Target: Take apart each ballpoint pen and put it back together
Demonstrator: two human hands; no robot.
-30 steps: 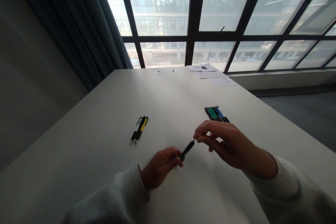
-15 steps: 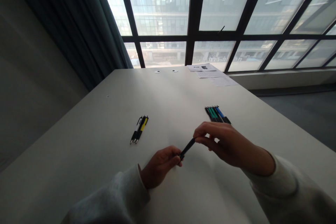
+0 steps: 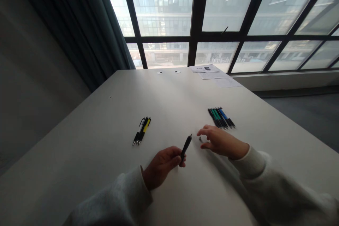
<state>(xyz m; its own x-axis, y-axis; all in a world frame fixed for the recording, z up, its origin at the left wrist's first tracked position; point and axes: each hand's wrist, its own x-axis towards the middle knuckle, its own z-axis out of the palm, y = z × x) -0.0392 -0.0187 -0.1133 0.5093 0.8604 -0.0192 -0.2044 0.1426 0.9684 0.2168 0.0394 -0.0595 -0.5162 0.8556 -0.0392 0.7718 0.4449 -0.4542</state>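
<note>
My left hand [image 3: 166, 166] is closed round the lower part of a black pen [image 3: 186, 146], whose narrow silver tip points up and away from me. To its right, my right hand [image 3: 222, 142] hovers over the table with thumb and forefinger apart. A small dark-and-silver piece [image 3: 200, 138] shows in the gap by those fingers; whether it touches them or lies on the table I cannot tell. Just beyond my right hand is a row of several black, green and blue pens [image 3: 221, 118]. Left of centre, a small group of pens [image 3: 142, 130] with white, black and yellow barrels lies side by side.
The white table [image 3: 119, 113] reaches to the windows. Paper sheets [image 3: 212, 73] lie at its far right, and two small white discs [image 3: 177, 72] near the far edge. A dark curtain [image 3: 87, 28] hangs at the left.
My right hand has let go of the pen's upper end and opened, uncovering the silver tip. The pen, still in my left hand, now stands steeper.
</note>
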